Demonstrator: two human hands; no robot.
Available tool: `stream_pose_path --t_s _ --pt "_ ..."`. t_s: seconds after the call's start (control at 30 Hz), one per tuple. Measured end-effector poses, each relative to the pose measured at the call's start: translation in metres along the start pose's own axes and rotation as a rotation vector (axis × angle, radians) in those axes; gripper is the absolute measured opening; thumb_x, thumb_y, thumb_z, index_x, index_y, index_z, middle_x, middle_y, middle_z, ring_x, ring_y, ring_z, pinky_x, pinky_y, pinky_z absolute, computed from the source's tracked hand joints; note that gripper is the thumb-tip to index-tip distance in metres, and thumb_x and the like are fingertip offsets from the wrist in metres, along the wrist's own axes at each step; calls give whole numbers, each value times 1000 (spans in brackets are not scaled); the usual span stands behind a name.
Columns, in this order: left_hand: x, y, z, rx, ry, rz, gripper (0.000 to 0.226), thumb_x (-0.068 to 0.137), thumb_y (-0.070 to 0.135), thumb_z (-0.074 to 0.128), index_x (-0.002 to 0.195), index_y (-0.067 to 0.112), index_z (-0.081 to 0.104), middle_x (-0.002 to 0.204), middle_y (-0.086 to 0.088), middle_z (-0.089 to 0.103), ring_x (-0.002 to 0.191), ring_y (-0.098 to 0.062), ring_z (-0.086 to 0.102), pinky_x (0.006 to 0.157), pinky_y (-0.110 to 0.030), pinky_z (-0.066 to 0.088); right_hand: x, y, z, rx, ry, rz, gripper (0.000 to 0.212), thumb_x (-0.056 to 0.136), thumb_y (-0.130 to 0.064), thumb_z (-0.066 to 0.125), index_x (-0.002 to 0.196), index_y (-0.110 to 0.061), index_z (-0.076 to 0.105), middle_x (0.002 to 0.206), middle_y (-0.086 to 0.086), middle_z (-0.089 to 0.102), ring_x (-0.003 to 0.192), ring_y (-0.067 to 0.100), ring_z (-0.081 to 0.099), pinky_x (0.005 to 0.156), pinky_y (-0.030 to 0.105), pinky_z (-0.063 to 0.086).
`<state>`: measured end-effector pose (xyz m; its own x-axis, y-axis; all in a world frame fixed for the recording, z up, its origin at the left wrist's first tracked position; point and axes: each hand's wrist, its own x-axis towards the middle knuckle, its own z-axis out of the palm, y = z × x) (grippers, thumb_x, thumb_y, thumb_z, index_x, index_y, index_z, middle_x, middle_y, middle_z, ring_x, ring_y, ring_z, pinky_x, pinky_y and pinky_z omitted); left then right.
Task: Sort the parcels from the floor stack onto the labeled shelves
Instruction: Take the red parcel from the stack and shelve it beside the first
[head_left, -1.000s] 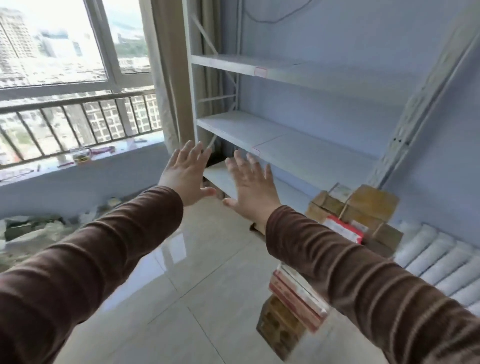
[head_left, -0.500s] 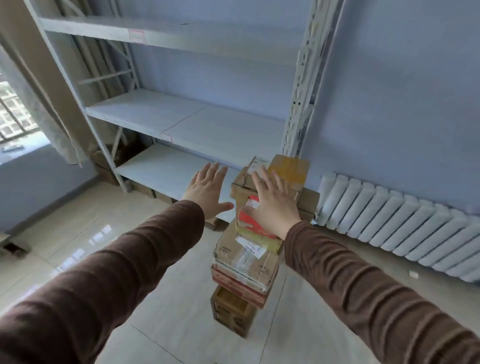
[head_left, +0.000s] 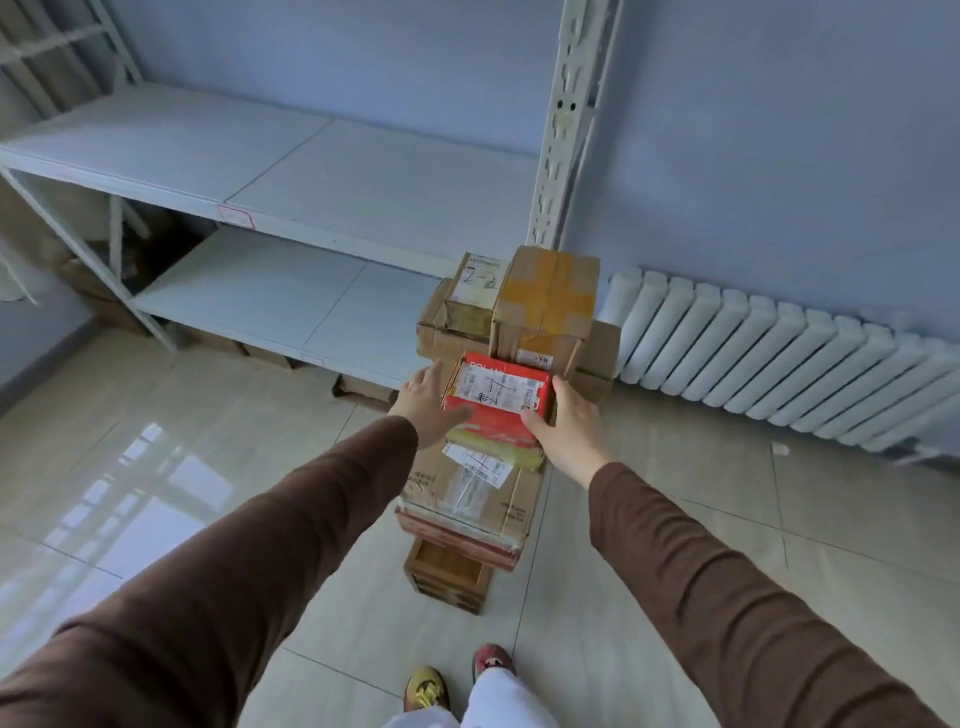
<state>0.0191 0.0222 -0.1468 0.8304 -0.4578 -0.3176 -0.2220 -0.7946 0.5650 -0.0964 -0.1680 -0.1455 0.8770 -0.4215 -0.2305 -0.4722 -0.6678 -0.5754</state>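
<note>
The red parcel (head_left: 497, 402) sits at the top of the near floor stack (head_left: 467, 499), held between both hands: the left hand (head_left: 428, 402) lies flat against its left side, fingers straight and thumb reaching across the lower front edge, while the right hand (head_left: 570, 421) cups its right side, thumb on the front edge and fingers wrapped behind the far corner. The parcel is a small glossy red carton with a white printed shipping label on top, marked by hand. Just under it lies a soft yellowish packet (head_left: 493, 452), then a taped brown cardboard box with a clear label pouch, a flat red-edged box and a small brown carton on the glossy tiled floor. Behind stands a second stack of corrugated boxes (head_left: 540, 306), one crossed with yellow tape, another marked "2-2". To the left, white metal shelves (head_left: 291, 291) bear small paper labels on their front edges; a ribbed white radiator (head_left: 779, 353) runs along the wall at right.
</note>
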Motion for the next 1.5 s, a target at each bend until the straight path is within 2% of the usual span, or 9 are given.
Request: stream_pose_path --t_s 0.3,0.53,0.77,0.9,1.03,1.2,1.3,1.37,1.5 --pt "36 -2 39 -300 6 -168 67 103 43 48 156 8 25 150 -9 46 135 -28 47 101 -33 40 66 52 57 490 -130 257 97 81 -81 38 159 -28 19 162 3 38 144 27 44 114 53 41" --pt "47 -3 59 -395 77 -248 50 103 41 47 142 10 43 112 -1 64 91 -15 61 68 -24 44 53 27 48 504 -171 265 33 108 -38 42 135 -21 48 130 3 62 118 26 62 101 50 54" --pt "24 -16 35 -527 282 -249 48 101 38 53 142 12 46 109 -1 67 96 -17 66 78 -27 53 34 -6 41 648 -117 166 22 104 -26 56 124 -19 48 115 -3 62 105 14 65 87 32 57" --pt "-11 -31 -2 -650 447 -267 42 99 33 58 137 17 51 104 2 68 94 -14 67 81 -27 54 28 -47 46 750 -211 62 35 101 -17 62 131 -20 44 116 -7 63 99 -1 63 77 19 55" --pt "-64 -57 -45 -785 674 -285 33 97 24 63 128 19 54 100 5 66 87 -4 64 66 -10 49 19 -103 60 774 -351 -65 74 96 -15 69 154 -22 25 141 1 55 129 17 55 110 41 47" --pt "-155 -100 -96 -851 969 -279 30 96 18 65 123 15 52 106 1 65 95 -8 63 76 -14 52 -17 -190 91 732 -554 -295 111 84 -23 82 157 -48 3 168 -6 18 153 22 25 121 60 26" --pt "-223 -133 -120 -835 1133 -272 23 95 17 66 114 19 53 107 -3 66 99 -14 64 82 -21 54 -55 -244 116 693 -707 -440 103 80 -24 84 152 -49 15 160 -5 33 146 26 37 111 58 43" --pt "-274 -152 -131 -825 1251 -260 22 94 17 68 113 17 55 108 -5 66 102 -17 64 85 -23 53 -90 -279 131 720 -811 -503 80 85 -20 82 144 -36 30 142 -3 47 128 25 54 88 42 57" --pt "-386 -177 -144 -829 1466 -240 34 95 13 66 127 10 54 122 -13 66 110 -15 65 87 -24 55 -179 -335 164 708 -983 -603 51 91 -29 76 127 -25 38 126 3 61 101 25 72 70 32 60"
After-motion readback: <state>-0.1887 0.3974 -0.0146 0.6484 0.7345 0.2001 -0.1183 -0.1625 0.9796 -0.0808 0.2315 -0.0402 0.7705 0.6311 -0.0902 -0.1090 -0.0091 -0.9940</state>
